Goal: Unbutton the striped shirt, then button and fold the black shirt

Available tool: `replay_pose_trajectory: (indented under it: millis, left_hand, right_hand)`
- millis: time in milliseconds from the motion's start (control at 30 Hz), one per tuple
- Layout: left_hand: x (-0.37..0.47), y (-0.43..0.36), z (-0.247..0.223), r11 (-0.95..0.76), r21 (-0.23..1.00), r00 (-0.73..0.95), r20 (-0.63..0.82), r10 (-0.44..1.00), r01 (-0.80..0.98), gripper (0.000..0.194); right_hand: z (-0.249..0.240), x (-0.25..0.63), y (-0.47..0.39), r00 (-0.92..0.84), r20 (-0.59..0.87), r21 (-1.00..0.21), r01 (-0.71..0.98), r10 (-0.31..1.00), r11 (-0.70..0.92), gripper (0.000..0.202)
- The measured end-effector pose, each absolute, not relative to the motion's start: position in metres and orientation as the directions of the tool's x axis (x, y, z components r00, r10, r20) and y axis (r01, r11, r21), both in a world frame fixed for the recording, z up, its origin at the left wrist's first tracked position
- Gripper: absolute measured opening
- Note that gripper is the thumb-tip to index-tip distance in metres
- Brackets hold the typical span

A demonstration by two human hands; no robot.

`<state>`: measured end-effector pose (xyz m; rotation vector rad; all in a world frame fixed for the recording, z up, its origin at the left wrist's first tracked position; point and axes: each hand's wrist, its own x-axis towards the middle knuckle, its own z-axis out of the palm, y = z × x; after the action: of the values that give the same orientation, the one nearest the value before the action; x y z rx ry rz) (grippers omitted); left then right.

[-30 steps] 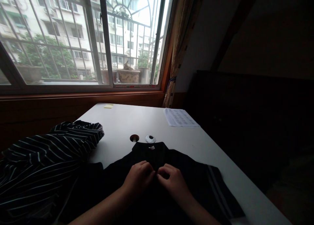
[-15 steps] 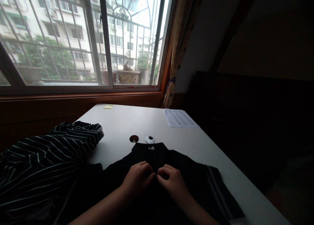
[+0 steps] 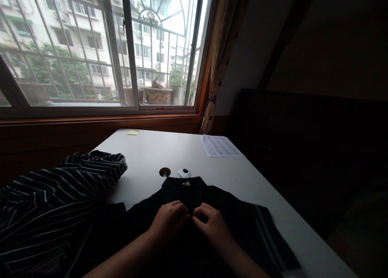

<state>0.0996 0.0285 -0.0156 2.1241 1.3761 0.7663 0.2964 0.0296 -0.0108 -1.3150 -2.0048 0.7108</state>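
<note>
A dark collared shirt (image 3: 230, 205) lies spread on the white table, its collar pointing away from me and a small pale label inside the neck. Grey stripes run along its right sleeve. My left hand (image 3: 171, 217) is closed in a pinch on the front of the shirt, just below the collar. Close beside it, my right hand (image 3: 212, 223) pinches the cloth with thumb and fingers, the tips of both hands nearly meeting. What exactly sits between the fingertips is too dark and small to make out.
Black clothing with white stripes (image 3: 69, 185) is heaped at the left. On the white table (image 3: 157, 148) are a round cable hole (image 3: 165, 172), a white round cap (image 3: 184, 173), a yellow sticky note (image 3: 133, 132) and printed sheets (image 3: 222, 146). A barred window stands behind.
Both hands keep their pinch at the shirt front with hardly any movement. The whole view has shifted very slightly.
</note>
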Motion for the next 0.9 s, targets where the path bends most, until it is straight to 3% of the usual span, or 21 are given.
replay_pose_trajectory:
  millis: [467,900]
  left_hand:
    - [0.098,0.031,-0.021,-0.425,0.646,0.352,0.249,0.902,0.634,0.012]
    - [0.098,0.025,-0.007,-0.39,0.647,0.345,0.203,0.916,0.656,0.008]
  right_hand:
    - [-0.012,0.297,0.031,-0.339,0.191,-0.729,0.579,0.921,0.365,0.012]
    - [-0.005,0.296,0.026,-0.331,0.202,-0.714,0.594,0.922,0.37,0.013]
